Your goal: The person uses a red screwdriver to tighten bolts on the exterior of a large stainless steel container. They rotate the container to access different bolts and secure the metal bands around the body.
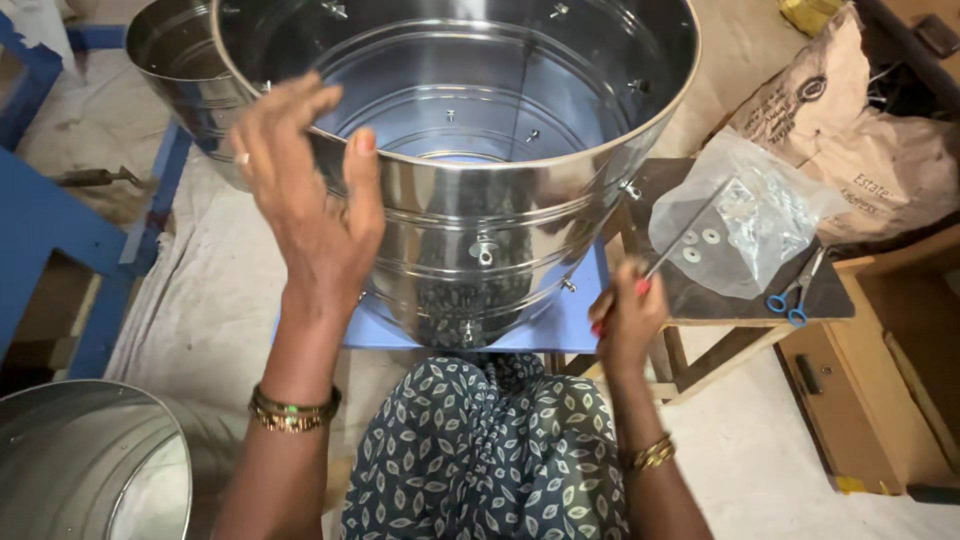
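Top of the steel drum (pixel 480 200) is cut off by the frame edge, and so is the second drum (pixel 185 70) behind your left hand (pixel 310 210). A third drum (pixel 90 460), below your left forearm, shows only its rim and part of the inside. Your lap hides the drum's base and most of the blue board (pixel 570 320) under it.

Left hand: fingers apart, raised, palm side against the near rim and outer wall of the drum. Can't tell if it's actually pressing on the metal or just off it.

Right hand (pixel 625 315): closed round the red handle of a thin tool (pixel 690 230). The shaft runs up and away from your fist, over the clear plastic bag of washers (pixel 750 215) on the small dark table (pixel 830 300). The tip gets lost against the bag.

Drum sits between your hands, touching or just off the left, close left of the right. Blue-handled scissors (pixel 795 290) lie on the table, right of your right hand.
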